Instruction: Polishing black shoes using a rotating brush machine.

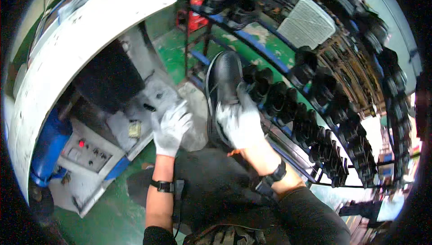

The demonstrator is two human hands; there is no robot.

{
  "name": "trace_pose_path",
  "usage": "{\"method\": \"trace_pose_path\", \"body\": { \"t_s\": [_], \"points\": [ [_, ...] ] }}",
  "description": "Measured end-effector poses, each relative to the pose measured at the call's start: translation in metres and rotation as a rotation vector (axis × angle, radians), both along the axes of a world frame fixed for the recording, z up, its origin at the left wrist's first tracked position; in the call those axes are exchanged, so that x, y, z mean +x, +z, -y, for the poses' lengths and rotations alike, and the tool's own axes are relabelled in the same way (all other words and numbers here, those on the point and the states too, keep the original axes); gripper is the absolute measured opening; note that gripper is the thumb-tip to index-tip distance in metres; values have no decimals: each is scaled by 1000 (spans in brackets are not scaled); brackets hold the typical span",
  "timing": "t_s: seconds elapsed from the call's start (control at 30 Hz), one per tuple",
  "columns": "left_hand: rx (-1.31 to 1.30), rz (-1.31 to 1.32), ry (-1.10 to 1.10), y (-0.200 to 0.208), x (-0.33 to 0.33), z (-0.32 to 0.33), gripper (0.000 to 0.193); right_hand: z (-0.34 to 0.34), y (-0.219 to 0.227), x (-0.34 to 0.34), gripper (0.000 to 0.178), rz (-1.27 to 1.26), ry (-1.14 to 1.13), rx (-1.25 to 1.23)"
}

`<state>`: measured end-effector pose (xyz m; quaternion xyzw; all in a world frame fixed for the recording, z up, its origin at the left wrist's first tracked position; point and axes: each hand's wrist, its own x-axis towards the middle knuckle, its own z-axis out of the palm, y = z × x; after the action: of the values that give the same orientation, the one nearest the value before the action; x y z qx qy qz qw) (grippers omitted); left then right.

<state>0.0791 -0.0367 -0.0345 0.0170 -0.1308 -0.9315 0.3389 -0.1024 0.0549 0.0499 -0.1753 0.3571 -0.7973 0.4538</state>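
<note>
A black shoe (227, 71) with a pale sole edge points away from me in the middle of the view. My right hand (240, 121), in a white glove, grips it near its opening, the thumb lying along its upper side. My left hand (172, 128), gloved in white too, is held apart from the shoe with its fingers stretched out and nothing in them. It is close to the grey work surface of a machine, where a small dark piece (149, 107) and a yellowish block (134, 129) lie.
At left stands the machine with a curved white hood (90, 33), a large black block (110, 76), a blue cylinder (51, 137) and a control panel (87, 152). Rack shelves (265, 53) full of black shoes run along the right. A pale crate (308, 22) sits behind.
</note>
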Motion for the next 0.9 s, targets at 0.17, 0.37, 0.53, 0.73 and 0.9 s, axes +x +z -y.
{"method": "trace_pose_path", "body": {
  "t_s": [0.17, 0.37, 0.53, 0.73, 0.9],
  "points": [
    [63, 47, 9, -18, -4, 1, 66, 12, 77, -122, 23, 143, -233, -241],
    [45, 175, 28, -18, -1, 1, 63, 29, 113, -233, 23, 41, -337, -102],
    [92, 320, 69, -15, -2, 3, 60, 68, 102, -254, 20, -1464, -407, 97],
    [109, 329, 60, -24, -4, 3, 54, 159, 119, -183, 65, -1769, -552, 677],
    [65, 291, 60, -32, 0, 10, 53, 169, 121, -170, 56, -2000, -393, 934]
  ]
}}
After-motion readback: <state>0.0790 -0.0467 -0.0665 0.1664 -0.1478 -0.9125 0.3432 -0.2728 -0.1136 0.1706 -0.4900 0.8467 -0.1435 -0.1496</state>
